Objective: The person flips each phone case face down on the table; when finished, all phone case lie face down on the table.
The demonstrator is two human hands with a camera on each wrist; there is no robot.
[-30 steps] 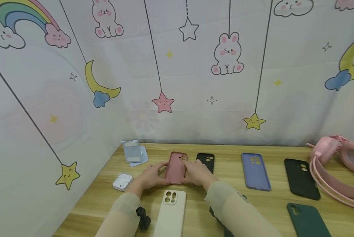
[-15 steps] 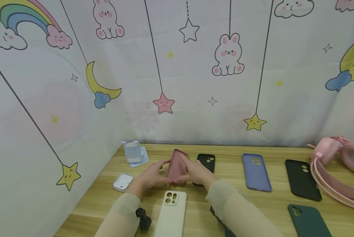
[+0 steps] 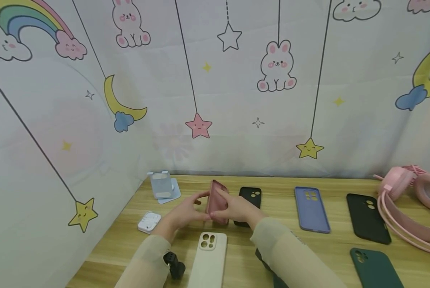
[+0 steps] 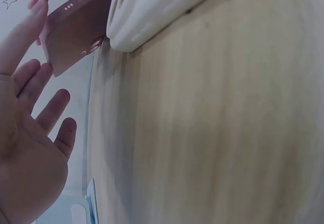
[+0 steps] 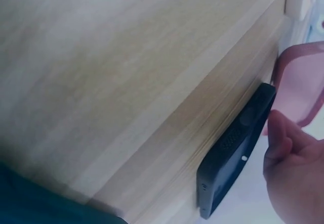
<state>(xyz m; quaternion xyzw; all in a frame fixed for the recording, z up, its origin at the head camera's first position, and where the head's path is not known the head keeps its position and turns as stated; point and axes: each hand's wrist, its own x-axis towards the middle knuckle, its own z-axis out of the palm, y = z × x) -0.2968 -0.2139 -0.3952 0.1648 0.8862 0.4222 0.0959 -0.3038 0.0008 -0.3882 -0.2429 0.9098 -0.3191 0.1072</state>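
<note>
A pink phone case (image 3: 216, 202) stands tilted up on one long side at the back of the table, between both hands. My left hand (image 3: 184, 213) holds its left side, thumb at the near lower corner. In the left wrist view, the thumb and forefinger of that hand (image 4: 25, 118) meet the corners of the pink case (image 4: 76, 37), other fingers spread. My right hand (image 3: 241, 209) grips it from the right, its thumb low near the left thumb. The right wrist view shows the inside of the pink case (image 5: 306, 85) beyond the bent fingers of that hand (image 5: 296, 168).
A black case (image 3: 251, 196) lies right beside the right hand, a cream case (image 3: 208, 264) in front. Farther right lie a purple case (image 3: 311, 210), another black one (image 3: 367, 218), a green one (image 3: 375, 268) and pink headphones (image 3: 395, 184). A stand (image 3: 161, 186) and white earphone box (image 3: 149, 222) sit left.
The pink case has gone from lying flat to standing tilted on its long side, turned between both hands. The left fingers have opened slightly away from its edge.
</note>
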